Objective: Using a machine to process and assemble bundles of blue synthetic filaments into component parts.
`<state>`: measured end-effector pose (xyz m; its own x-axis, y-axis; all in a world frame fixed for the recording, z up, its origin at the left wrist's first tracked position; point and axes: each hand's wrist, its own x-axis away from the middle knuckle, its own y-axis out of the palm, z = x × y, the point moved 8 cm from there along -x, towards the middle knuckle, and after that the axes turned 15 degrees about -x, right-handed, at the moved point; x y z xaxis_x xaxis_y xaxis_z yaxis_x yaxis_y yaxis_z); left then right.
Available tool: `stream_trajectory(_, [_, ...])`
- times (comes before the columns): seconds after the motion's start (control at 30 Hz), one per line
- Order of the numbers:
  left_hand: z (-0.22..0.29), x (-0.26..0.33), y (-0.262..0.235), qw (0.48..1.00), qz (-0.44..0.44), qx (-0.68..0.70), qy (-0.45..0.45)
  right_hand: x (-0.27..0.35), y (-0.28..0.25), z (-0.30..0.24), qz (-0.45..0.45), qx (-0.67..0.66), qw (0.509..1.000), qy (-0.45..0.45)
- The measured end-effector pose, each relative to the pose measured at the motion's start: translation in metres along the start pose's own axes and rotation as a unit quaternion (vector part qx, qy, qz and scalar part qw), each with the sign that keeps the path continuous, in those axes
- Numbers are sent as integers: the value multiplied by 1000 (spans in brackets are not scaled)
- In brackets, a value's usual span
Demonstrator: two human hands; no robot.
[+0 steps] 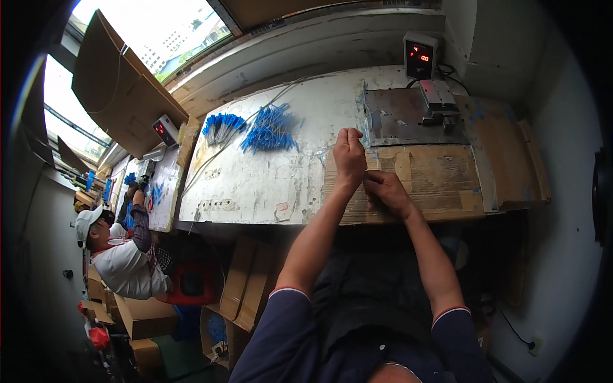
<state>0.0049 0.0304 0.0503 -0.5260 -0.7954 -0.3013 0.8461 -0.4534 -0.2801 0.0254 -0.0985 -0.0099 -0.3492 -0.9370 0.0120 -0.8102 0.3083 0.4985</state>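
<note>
Above the cardboard-covered front part of the bench, my left hand point(350, 156) is raised with its fingers curled closed. My right hand point(387, 193) is just below and to its right, thumb and fingers pinched together. Whatever either hand holds is hidden or too small to make out. Left of my hands lie two piles of thin pale strands with blue ends: a loose blue pile point(269, 129) and a neater blue bundle point(222, 127). Behind my right hand a small metal device point(438, 102) stands on a dark plate point(399, 115).
A display box point(421, 56) with red digits stands at the back right. Cardboard point(504, 153) covers the bench's right end. At the far left a co-worker in a white cap point(89, 223) sits at another bench point(167, 185). Cardboard boxes point(145, 316) stand on the floor.
</note>
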Motion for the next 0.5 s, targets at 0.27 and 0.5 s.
stream_trajectory(0.27, [-6, -2, 19, 977, -144, 124, -100, 9, -18, -6, 72, -91, 993, -23])
stream_trajectory(0.5, [-11, 41, 16, 933, -281, 203, -102, 11, -26, -9, 112, -112, 986, -43])
